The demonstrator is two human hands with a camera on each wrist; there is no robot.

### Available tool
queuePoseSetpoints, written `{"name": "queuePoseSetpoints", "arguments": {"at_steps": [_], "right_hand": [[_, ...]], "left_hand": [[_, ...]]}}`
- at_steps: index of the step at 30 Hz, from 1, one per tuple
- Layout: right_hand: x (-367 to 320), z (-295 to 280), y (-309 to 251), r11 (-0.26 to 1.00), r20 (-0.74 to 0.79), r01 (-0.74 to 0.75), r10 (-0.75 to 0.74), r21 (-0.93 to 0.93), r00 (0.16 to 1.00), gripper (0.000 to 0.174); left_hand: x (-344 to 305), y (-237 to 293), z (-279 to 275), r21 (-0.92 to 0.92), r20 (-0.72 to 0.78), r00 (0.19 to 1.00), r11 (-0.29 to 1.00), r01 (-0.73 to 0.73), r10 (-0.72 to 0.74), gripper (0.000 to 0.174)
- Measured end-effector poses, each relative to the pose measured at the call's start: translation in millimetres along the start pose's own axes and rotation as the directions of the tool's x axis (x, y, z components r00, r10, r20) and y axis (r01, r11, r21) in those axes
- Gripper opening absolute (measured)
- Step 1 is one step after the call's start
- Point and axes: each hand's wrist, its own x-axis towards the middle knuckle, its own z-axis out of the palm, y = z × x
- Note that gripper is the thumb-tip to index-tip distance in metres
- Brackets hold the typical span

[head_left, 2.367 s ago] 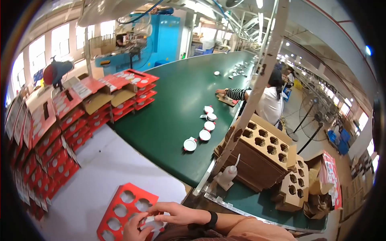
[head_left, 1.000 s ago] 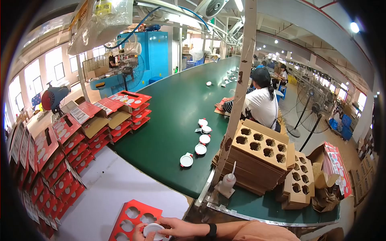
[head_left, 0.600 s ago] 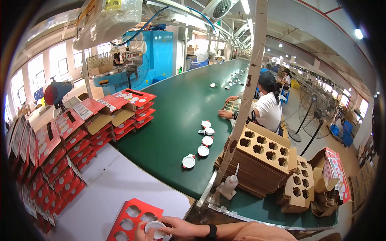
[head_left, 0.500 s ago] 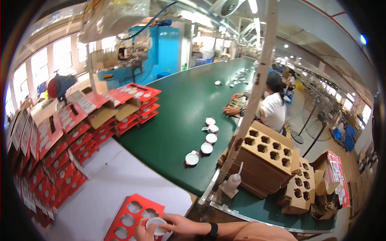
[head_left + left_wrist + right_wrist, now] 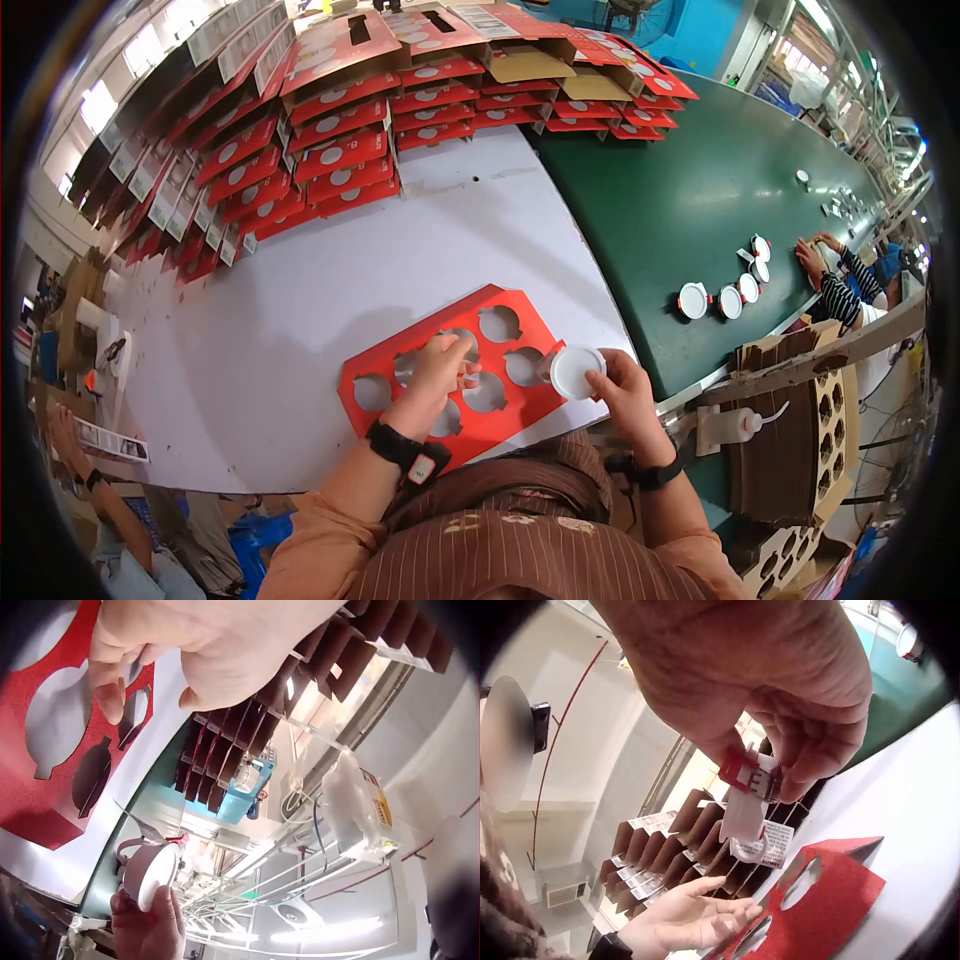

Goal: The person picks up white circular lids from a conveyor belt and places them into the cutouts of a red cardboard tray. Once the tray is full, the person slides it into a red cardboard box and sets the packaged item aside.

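From my station I see the red card (image 5: pixel 520 402), a flat sheet with round holes. It lies on the white table (image 5: pixel 300 290), close to the near edge and toward the right corner, where the green belt (image 5: pixel 680 190) begins.

The left hand (image 5: pixel 440 362) rests on top of the card, about in its middle. The fingers are only loosely bent and hold nothing, and the tips touch the card beside one of the holes. In the left wrist view the same fingers (image 5: pixel 112 697) hang over the red card (image 5: pixel 22 802), just at the rim of a hole. I cannot tell how hard they press.

The right hand (image 5: pixel 622 390) holds the white lamp (image 5: pixel 577 371), a small round one, just above the right end of the card at the near right corner of the table. It is apart from the left hand. In the right wrist view the thumb and fingertips (image 5: pixel 810 769) are narrow, pinching the white lamp (image 5: pixel 746 814) at its red clip. The lamp hangs free over the table, not touching the red card (image 5: pixel 832 900) below.

Along the far edge and the left edge of the table stand stacks of red boxes (image 5: pixel 330 150). On the belt lies a short row of other lamps (image 5: pixel 725 300). Beyond the belt's right edge are brown cardboard sheets (image 5: pixel 800 430) with holes and a small bottle (image 5: pixel 740 425).
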Motion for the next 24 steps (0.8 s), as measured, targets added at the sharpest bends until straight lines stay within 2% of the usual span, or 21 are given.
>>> {"name": "queuePoseSetpoints", "arguments": {"at_steps": [4,6,7,10,11,13,14,16,17,19,24], "right_hand": [[27.0,7.4,-11.9,1.000,0.001,0.001,-0.001,0.024,1.000,0.028],[39.6,11.7,-16.2,0.999,0.027,-0.012,0.011,0.029,1.000,0.026],[45.3,14.1,-16.1,1.000,0.031,-0.012,0.011,0.026,0.999,0.026],[63.0,19.9,-10.4,0.999,0.078,0.032,-0.034,0.033,0.996,0.026],[65.5,19.5,-10.3,0.999,0.079,0.031,-0.033,0.029,0.996,0.026],[67.4,21.8,-17.5,0.982,0.047,0.092,-0.085,-0.163,0.995,0.027],[68.4,22.2,-17.2,0.982,0.046,0.091,-0.084,-0.164,0.995,0.027],[69.1,23.5,-15.9,0.899,0.039,0.154,-0.152,-0.409,0.988,0.028],[67.4,26.5,-16.9,0.899,0.039,0.154,-0.151,-0.410,0.988,0.028],[61.0,36.3,-22.9,0.838,-0.010,0.222,-0.261,-0.498,0.965,0.029],[51.6,43.7,-31.5,0.769,-0.017,0.218,-0.285,-0.601,0.959,0.028]], "left_hand": [[6.2,1.8,0.3,-0.142,0.067,0.995,0.987,0.078,-0.069,0.030],[21.8,-1.2,3.3,-0.353,0.139,0.982,0.921,0.167,-0.125,0.030],[24.4,-2.2,3.9,-0.357,0.138,0.983,0.919,0.166,-0.124,0.030],[26.3,-3.3,8.7,-0.289,0.140,0.976,0.936,0.199,-0.164,0.030],[23.4,-5.5,10.9,-0.257,0.148,0.982,0.954,0.152,-0.116,0.034],[14.1,-1.6,17.0,-0.226,0.157,0.985,0.969,0.105,-0.070,0.038],[8.2,1.5,20.0,-0.192,0.144,0.988,0.977,0.088,-0.060,0.041],[-1.6,5.8,24.7,-0.159,0.132,0.990,0.985,0.074,-0.053,0.044],[-5.5,6.4,26.2,-0.148,0.154,0.987,0.987,0.062,-0.039,0.048],[-11.8,6.2,30.3,-0.140,0.174,0.984,0.989,0.048,-0.023,0.051],[-24.1,8.4,38.7,-0.096,0.146,0.989,0.995,0.021,-0.007,0.050]]}}
